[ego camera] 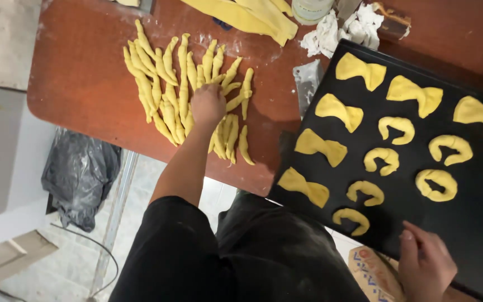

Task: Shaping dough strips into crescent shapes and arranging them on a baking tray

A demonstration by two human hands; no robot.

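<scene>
— Left hand [208, 104], upper middle of the frame: down on the pile of dough rolls [183, 84], grip curled over one roll near the pile's centre. Closed on it or only touching? Cannot tell from above; fingers hidden under the knuckles.

— Right hand [425, 263]?

— Lower right corner, at the near edge of the black tray [476, 223]. Fingers loosely bent, thumb against the rim, nothing pinched; seemingly steadying the tray.

— Advice for lifting a roll?

— Best taken by the thick middle, not the thin tip; soft dough, likely to stretch or tear. Lift straight up, clear of the neighbours, since the rolls lie touching and overlapping. A light grip, just enough to carry, so the twist keeps its shape.

— Look of the rolls?

— Pale yellow, long, tapered at both ends, ridged as if rolled from a strip. Packed side by side in a rough fan on the reddish-brown surface [79, 78], upper left of centre, with flour dusted around.

— And on the tray?

— Right half of the frame: bow shapes [321, 146] toward the left and top, crescents [381, 159] in the middle, all apart from one another. Bare space along the near and right edges.

— Anything else?

— Flat dough strips [252, 17] at top centre, crumpled paper [339, 31] beside them, a grey bag [79, 176] on the floor at left.
</scene>
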